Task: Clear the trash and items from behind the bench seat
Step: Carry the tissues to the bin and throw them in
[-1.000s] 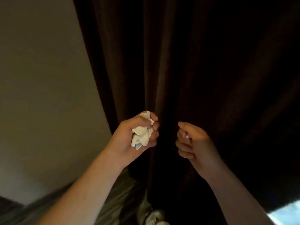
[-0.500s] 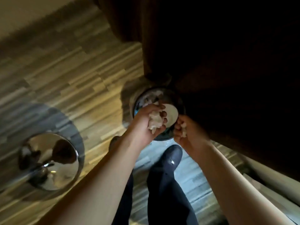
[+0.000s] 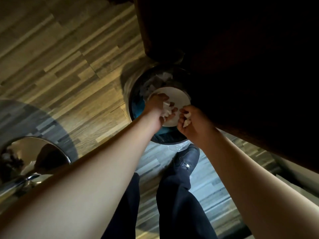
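Note:
A round trash bin [image 3: 136,107] with a dark rim stands on the wooden floor below me. Inside it lie a white paper plate [image 3: 174,95] and crumpled paper. My left hand [image 3: 158,106] is over the bin's mouth, loosely holding a crumpled white tissue [image 3: 166,108] with fingers spreading. My right hand [image 3: 191,123] is beside it over the bin's near right rim, closed on a smaller white paper scrap [image 3: 186,120].
A dark curtain [image 3: 241,57] hangs right behind the bin and fills the upper right. A shiny chrome table base [image 3: 34,157] sits at the lower left. My dark shoe [image 3: 186,161] and trouser legs are just before the bin.
The view swung down from the curtain to the floor and bin. Both hands came down over the bin, and my left hand's fingers have loosened around the tissue.

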A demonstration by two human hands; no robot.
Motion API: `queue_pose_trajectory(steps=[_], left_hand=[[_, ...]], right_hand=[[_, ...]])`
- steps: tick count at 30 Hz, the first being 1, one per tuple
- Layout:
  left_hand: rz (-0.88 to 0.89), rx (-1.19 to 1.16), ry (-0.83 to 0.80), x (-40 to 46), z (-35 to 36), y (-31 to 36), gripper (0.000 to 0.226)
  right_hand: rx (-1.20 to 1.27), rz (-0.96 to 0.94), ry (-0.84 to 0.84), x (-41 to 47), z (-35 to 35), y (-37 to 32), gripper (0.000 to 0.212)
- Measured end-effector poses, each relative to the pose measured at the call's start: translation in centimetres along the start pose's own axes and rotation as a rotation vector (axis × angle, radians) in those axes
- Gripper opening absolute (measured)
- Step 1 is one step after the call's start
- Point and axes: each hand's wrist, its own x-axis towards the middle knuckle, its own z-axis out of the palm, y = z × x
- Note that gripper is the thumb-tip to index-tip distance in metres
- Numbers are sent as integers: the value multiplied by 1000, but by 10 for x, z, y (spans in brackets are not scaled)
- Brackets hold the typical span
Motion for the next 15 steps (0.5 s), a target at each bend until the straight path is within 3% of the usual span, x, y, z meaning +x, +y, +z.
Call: queue_pose_trajectory(steps=[6, 8, 13, 15], left_hand=[[188, 134, 90, 2, -4, 7, 28], [163, 89, 76, -4, -7, 9, 24], [105, -66, 64, -16, -18, 5, 44], [65, -97, 80, -23, -18, 3, 46]], right_hand=[[-135, -39, -79, 1, 15, -5, 20], [-234, -72, -99, 1, 21, -4, 19], [-324, -78, -48, 6, 26, -1, 5], [-288, -48, -20, 2, 26, -1, 22]])
